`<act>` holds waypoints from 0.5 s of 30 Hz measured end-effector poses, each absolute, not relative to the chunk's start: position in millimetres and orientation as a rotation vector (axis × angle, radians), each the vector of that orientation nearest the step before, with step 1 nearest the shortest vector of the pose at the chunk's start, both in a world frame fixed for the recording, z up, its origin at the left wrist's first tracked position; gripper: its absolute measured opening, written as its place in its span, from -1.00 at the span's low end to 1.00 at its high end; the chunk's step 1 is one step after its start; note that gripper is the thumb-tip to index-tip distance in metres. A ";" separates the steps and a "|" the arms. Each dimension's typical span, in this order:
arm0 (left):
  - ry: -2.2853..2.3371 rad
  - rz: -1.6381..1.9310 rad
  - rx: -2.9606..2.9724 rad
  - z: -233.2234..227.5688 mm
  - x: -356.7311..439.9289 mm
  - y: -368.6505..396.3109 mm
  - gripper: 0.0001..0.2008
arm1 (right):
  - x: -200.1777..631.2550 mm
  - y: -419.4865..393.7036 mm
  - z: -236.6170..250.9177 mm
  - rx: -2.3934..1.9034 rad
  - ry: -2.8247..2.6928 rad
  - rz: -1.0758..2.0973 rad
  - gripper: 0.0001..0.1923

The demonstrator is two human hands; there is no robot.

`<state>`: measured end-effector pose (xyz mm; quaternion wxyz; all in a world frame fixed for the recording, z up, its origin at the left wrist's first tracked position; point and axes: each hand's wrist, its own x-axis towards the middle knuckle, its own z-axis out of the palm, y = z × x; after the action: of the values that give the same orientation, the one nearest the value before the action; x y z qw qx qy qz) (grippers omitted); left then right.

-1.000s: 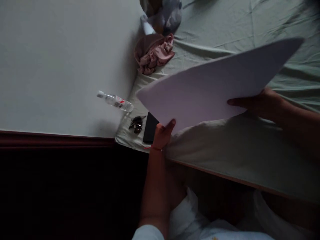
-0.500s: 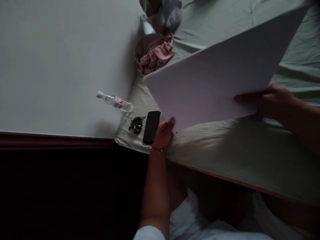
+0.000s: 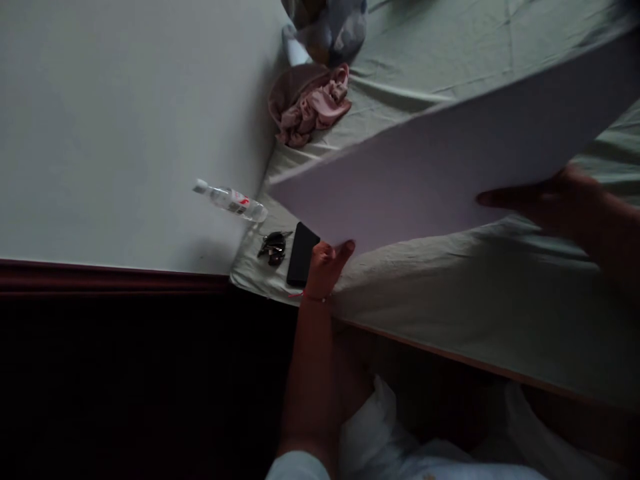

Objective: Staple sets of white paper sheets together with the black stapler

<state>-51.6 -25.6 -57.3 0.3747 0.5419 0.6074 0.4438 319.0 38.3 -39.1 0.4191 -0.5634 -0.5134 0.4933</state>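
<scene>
I hold a large pale sheet of stiff paper [image 3: 440, 167] above a bed covered with a light green bedsheet [image 3: 450, 307]. My left hand [image 3: 327, 267] pinches the sheet's near left edge, thumb on top. My right hand [image 3: 555, 200] grips the sheet's right side, fingers spread under and over it. The sheet hangs tilted, its far right corner out of frame. A black phone [image 3: 301, 257] lies on the bed right beside my left hand, partly hidden by the sheet.
A bunch of keys [image 3: 273, 247] lies next to the phone. A clear water bottle [image 3: 233, 201] stands by the white wall [image 3: 125, 133]. Crumpled pink cloth [image 3: 310, 107] and a bag sit farther along the bed. Dark floor lies at the left.
The sheet has swung flatter and wider, its right corner now leaving the frame. It covers part of the phone again. Both hands keep their hold.
</scene>
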 end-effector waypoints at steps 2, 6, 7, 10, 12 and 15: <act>1.595 1.111 1.382 -56.3 -50.1 -26.4 -0.70 | 317.8 38.4 -40.5 -1.396 -1.266 1.296 -0.40; 1.515 1.211 1.334 -54.3 -42.0 -29.5 -0.71 | 313.0 36.6 -39.3 -1.395 -1.198 1.276 -0.36; 1.508 1.238 1.331 -53.7 -40.6 -30.4 -0.70 | 312.2 36.3 -39.0 -1.408 -1.181 1.252 -0.37; 1.563 1.138 1.414 -51.9 -39.1 -31.5 -0.62 | 310.8 37.1 -40.7 -1.428 -1.110 1.263 -0.41; 1.613 1.020 1.493 -51.5 -39.2 -30.2 -0.52 | 311.0 38.9 -43.6 -1.418 -1.058 1.297 -0.45; 1.655 1.048 1.536 -52.9 -39.2 -26.6 -0.51 | 313.8 41.6 -45.1 -1.413 -1.049 1.369 -0.51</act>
<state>-39.2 -26.6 -52.9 0.3205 0.5844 0.6298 0.3989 313.8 41.6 -45.1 0.4407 -0.5689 -0.4223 0.5512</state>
